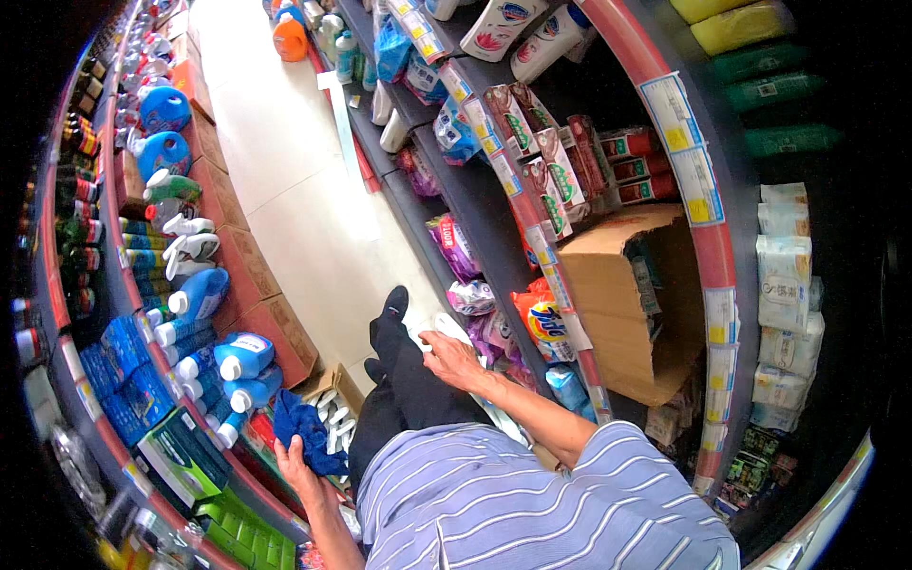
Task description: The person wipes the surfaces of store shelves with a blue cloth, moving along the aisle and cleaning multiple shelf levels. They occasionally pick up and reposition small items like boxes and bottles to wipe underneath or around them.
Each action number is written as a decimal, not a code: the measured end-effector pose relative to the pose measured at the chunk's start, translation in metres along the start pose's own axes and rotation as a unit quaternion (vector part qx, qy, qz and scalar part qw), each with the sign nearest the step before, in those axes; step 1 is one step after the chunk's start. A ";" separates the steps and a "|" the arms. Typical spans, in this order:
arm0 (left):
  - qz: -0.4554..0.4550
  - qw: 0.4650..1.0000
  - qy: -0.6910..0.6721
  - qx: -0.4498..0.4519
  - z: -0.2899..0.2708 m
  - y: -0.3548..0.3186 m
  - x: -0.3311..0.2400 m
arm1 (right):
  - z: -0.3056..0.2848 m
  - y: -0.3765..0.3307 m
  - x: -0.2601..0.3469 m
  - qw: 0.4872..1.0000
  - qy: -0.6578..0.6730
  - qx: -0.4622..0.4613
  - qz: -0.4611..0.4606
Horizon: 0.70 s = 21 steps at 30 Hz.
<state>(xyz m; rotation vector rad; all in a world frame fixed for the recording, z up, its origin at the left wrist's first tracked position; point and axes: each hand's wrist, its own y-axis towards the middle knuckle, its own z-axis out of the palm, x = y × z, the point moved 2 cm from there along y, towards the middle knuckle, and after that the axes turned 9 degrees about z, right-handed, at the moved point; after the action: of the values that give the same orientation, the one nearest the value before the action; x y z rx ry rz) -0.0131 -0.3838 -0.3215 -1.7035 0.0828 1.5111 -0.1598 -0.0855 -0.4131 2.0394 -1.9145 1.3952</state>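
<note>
My left hand (302, 465) is closed on a crumpled dark blue cloth (306, 429), beside the left shelf and above an open carton (346, 388) of white bottles. On the other side, my right hand (454, 361) has its fingers bent, next to a whitish thing (415, 334) by my leg. Whether the fingers grip that thing or something smaller is hard to see. Nearest to the left hand on the shelf are blue bottles with white caps (244, 355). A red and orange detergent bag (544, 320) stands on the right-hand shelf beyond my right forearm.
A pale tiled floor (294, 195) runs ahead between shelves. Brown cartons (271, 332) line the left shelf's foot. On the right are a large open cardboard box (598, 313), boxed toothpaste (560, 171), white bottles (503, 28) and purple bags (454, 245). White tissue packs (784, 294) lie farther right.
</note>
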 end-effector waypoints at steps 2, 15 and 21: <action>-0.005 1.000 0.015 0.010 0.012 0.013 -0.004 | -0.008 0.015 0.005 1.000 0.001 -0.005 0.002; -0.024 0.999 0.027 0.011 0.083 0.073 -0.034 | -0.082 0.086 0.048 0.989 0.092 -0.113 0.015; -0.049 0.998 0.043 0.021 0.100 0.111 -0.037 | -0.125 0.092 0.085 0.946 0.220 -0.232 0.052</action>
<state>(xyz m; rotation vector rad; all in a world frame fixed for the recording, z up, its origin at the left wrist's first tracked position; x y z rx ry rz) -0.1629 -0.4120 -0.3412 -1.7145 0.0750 1.3552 -0.3187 -0.1058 -0.3373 1.3075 -1.9267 1.1437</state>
